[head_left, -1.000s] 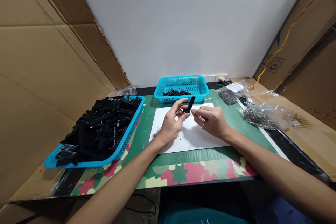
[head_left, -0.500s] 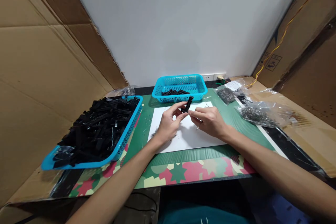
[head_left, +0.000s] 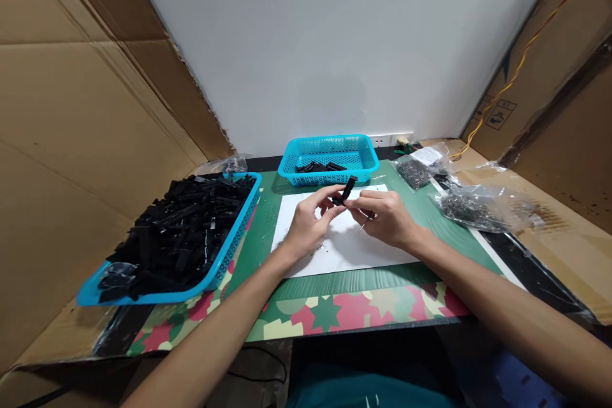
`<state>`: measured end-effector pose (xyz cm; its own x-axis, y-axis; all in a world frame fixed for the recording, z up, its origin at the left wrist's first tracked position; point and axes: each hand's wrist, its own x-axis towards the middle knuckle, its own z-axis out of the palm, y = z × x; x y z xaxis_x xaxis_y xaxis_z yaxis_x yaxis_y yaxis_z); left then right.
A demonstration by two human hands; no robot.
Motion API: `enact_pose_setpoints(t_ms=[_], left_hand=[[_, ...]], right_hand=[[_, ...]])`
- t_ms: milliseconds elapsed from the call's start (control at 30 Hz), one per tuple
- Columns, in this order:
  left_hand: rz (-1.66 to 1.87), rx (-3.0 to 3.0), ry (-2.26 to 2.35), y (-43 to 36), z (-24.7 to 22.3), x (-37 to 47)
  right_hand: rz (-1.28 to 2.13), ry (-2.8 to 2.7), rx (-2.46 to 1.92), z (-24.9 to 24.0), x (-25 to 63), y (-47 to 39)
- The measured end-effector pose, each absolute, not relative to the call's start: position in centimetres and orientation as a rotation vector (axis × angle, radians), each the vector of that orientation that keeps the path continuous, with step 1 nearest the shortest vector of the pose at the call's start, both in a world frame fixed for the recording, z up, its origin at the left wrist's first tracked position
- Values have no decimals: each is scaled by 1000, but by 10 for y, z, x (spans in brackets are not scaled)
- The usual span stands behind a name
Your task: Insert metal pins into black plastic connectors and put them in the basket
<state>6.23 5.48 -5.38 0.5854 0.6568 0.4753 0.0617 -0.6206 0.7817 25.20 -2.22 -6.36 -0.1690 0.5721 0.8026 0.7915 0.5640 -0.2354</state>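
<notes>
Above a white sheet point(head_left: 363, 250), my left hand point(head_left: 308, 223) pinches a black plastic part point(head_left: 349, 187) between thumb and fingers. A narrow arm of the part sticks up, tilted slightly right; its lower end is partly hidden by fingertips. My right hand point(head_left: 385, 217) is closed, its thumb and forefinger pressed together against the part's lower end. Out of its curled fingers pokes a thin metal tool point(head_left: 364, 225), too small to name. Anything tiny between the right fingertips is hidden. Small metal pieces point(head_left: 281, 242) lie on the sheet beside my left wrist.
A blue basket point(head_left: 238, 239) heaped with black parts stands at left. Behind my hands, another blue basket point(head_left: 366, 173) holds several black parts. Two clear bags of small metal pieces point(head_left: 414, 172) point(head_left: 466, 209) lie at right. Cardboard walls point(head_left: 95, 140) flank the green mat point(head_left: 459, 248).
The black part's upright arm leans a little more to the right. The thin metal tool in my right hand has tilted slightly. Both hands stay in nearly the same place.
</notes>
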Motion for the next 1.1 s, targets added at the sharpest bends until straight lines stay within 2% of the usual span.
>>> enact_pose_setpoints(t_ms=[533,900,1100], left_hand=[[889,1575,453,57,-50,66],[853,1566,401,53,-49,66],[878,1618,416,57,-50,66]], right_hand=[[164,-1585,-1121,-50,247,-27],[-138,-1761,-1180,-60,248,-25],[-195,-1778,-1146,-58,252,-26]])
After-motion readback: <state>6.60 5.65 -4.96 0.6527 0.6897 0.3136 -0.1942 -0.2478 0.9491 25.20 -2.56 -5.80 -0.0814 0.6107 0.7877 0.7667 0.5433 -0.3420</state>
